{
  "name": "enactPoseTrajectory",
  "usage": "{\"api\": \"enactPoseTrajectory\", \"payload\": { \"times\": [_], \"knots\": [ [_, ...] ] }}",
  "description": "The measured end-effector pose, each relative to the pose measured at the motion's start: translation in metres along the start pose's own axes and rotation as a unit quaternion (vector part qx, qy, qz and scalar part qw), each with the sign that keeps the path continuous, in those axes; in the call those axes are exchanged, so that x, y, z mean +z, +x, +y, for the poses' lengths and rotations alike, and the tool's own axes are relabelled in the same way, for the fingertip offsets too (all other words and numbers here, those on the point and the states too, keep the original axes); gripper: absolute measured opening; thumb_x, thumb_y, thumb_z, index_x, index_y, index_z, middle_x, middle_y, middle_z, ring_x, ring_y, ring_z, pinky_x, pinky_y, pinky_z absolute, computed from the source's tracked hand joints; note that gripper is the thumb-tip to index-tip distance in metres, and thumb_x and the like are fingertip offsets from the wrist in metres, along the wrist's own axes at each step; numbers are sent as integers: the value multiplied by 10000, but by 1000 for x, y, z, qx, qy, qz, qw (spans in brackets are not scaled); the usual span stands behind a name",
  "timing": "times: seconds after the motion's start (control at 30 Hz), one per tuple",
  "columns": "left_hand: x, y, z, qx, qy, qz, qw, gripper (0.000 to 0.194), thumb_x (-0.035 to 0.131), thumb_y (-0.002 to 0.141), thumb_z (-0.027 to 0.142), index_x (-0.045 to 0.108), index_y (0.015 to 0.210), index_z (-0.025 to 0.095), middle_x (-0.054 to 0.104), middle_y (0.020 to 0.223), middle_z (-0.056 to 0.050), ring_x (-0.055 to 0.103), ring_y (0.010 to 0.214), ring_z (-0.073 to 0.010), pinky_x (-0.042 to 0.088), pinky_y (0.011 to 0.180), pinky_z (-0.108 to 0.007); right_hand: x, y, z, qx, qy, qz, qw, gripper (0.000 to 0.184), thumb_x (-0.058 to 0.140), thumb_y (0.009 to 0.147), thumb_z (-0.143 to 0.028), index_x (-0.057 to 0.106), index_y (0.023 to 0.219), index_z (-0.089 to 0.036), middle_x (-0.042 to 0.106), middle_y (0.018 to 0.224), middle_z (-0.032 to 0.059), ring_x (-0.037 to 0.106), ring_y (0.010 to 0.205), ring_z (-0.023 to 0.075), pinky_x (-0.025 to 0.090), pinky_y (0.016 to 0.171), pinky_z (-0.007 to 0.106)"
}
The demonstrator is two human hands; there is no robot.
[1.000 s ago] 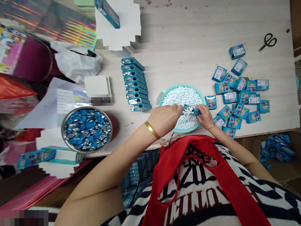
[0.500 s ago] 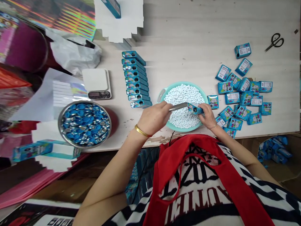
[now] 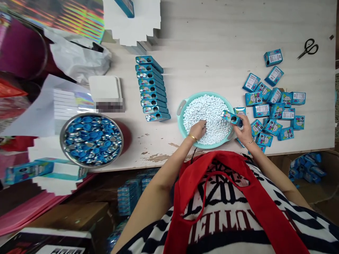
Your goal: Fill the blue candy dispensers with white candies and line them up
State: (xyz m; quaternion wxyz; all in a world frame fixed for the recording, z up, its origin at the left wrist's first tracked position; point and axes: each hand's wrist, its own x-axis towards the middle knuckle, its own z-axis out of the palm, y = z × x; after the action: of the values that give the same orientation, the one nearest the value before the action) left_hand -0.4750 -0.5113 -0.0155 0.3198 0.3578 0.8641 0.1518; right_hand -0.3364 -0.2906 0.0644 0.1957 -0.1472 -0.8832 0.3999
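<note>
Blue box (image 3: 229,116) is held in your right fingers (image 3: 246,124) over the right rim of one mint bowl (image 3: 212,145); your left fingers (image 3: 201,125) curl into its white candies (image 3: 209,106), whether gripping any cannot be told. Nine boxes (image 3: 156,97) line up left, one pair of scissors (image 3: 306,50) far right.
</note>
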Motion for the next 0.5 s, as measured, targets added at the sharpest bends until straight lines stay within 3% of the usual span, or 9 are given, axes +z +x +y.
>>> {"api": "enactPoseTrajectory", "payload": {
  "times": [0.1, 0.23, 0.37, 0.5],
  "knots": [
    [-9, -12, -12, 32, -65, 19, 997, 321, 488, 910, 231, 543, 1212, 138, 646, 1141, -123, 618, 1017, -227, 484, 927, -351, -4, 0, 1, 21, -7, 13, 1000, 332, 639, 899, -354, 541, 1196, -241, 620, 1123, 91, 608, 1060, 268, 533, 934, 463],
    [-45, -38, -15, 103, -132, 64, 984, 307, 505, 929, 342, 563, 1166, 156, 652, 1026, -85, 607, 886, -194, 493, 850, -336, -7, -1, 4, -2, -34, 0, 999, 318, 606, 899, -305, 538, 1204, -245, 618, 1133, 98, 600, 1078, 279, 527, 950, 480],
    [-95, -60, 3, 166, -107, 79, 977, 315, 496, 962, 399, 574, 1163, 169, 655, 980, -75, 608, 846, -179, 491, 796, -310, -3, -1, 4, -50, -61, -34, 996, 342, 555, 883, -226, 533, 1224, -249, 618, 1173, 110, 583, 1128, 297, 508, 981, 514],
    [-141, -68, 33, 199, -15, 37, 979, 281, 469, 970, 337, 571, 1171, 169, 670, 1055, -95, 640, 946, -203, 505, 838, -319, 10, 0, -2, -75, -54, -72, 993, 408, 522, 846, -168, 537, 1249, -234, 621, 1185, 120, 576, 1140, 309, 492, 989, 535]
  ]
}}
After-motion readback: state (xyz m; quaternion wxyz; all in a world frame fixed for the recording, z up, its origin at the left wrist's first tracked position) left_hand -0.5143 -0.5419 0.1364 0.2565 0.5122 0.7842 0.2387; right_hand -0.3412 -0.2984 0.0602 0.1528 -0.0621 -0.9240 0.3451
